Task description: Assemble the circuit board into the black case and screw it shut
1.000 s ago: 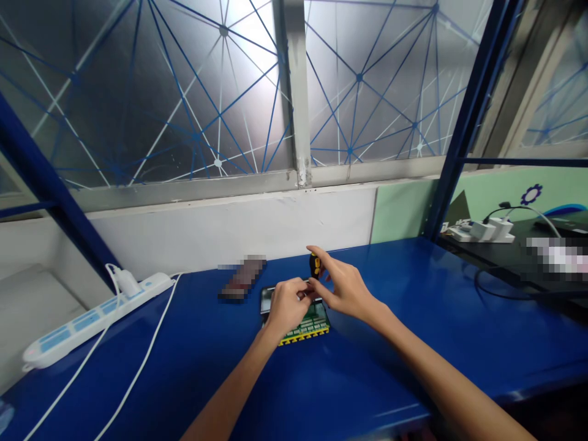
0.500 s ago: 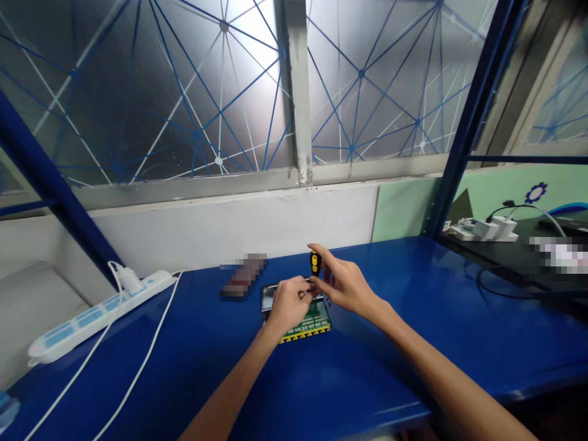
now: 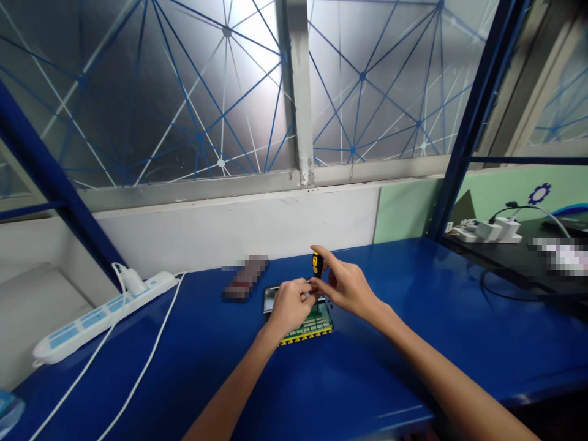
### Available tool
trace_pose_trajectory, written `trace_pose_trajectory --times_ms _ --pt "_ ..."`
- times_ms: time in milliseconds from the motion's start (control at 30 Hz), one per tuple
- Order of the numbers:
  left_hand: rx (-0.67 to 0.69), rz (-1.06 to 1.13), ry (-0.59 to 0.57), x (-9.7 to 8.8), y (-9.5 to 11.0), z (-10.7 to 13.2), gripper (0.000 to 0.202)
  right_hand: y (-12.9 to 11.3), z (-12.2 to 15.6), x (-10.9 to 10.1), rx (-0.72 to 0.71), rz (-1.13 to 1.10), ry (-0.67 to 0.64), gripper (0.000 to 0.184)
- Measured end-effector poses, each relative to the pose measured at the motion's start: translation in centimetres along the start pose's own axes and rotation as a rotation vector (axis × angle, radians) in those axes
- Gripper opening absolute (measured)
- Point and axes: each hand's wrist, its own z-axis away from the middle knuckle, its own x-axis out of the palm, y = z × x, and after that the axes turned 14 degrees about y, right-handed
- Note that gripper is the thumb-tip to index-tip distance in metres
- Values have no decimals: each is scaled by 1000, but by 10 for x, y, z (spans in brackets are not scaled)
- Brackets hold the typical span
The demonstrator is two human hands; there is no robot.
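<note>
The right hand (image 3: 349, 285) grips the handle of a black-and-yellow screwdriver (image 3: 317, 264), held upright above a green circuit board (image 3: 316, 323) with a yellow-edged front. The board lies on the blue table (image 3: 390, 373). The left hand (image 3: 290, 304) rests over the board, fingertips bunched beside the screwdriver; whether they pinch anything cannot be determined. A white power strip (image 3: 103, 320) lies well to the left.

1 upright black-and-yellow screwdriver (image 3: 316, 264) over 1 yellow-edged green circuit board (image 3: 316, 324)

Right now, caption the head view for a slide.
Right hand holds screwdriver upright over green circuit board, left hand alongside.
</note>
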Motion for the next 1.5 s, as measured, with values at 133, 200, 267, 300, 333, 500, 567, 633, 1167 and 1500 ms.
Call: trace_pose_trajectory --times_ms 133,200,267,300,333,500,567,633,1167,1500 --pt "-26 25 -48 3 -4 -1 19 1 -1 -1 31 -7 18 61" --pt "-67 55 -96 5 -6 -1 24 3 -3 -4 75 -18 58 61" --pt "-111 95 -157 6 -7 -1 33 8 -7 -10 137 -17 108 62" --pt "-131 118 -178 6 -7 -2 37 11 -9 -13 168 -4 119 62" --pt "-150 138 -189 6 -7 -2 40 16 -11 -17 195 19 110 62" --pt "-200 165 -205 4 -8 -2 48 47 -17 -30 243 98 18 58" --pt "-188 160 -216 4 -8 -2 46 56 -17 -31 278 141 -14 57" --pt "-168 149 -223 4 -7 -2 43 62 -16 -30 323 178 -32 57" --pt "-45 79 -237 0 -4 -2 33 62 -16 -27 372 343 -29 58" --pt "-68 69 -237 2 1 0 23 51 -18 -30 419 29 67 58"
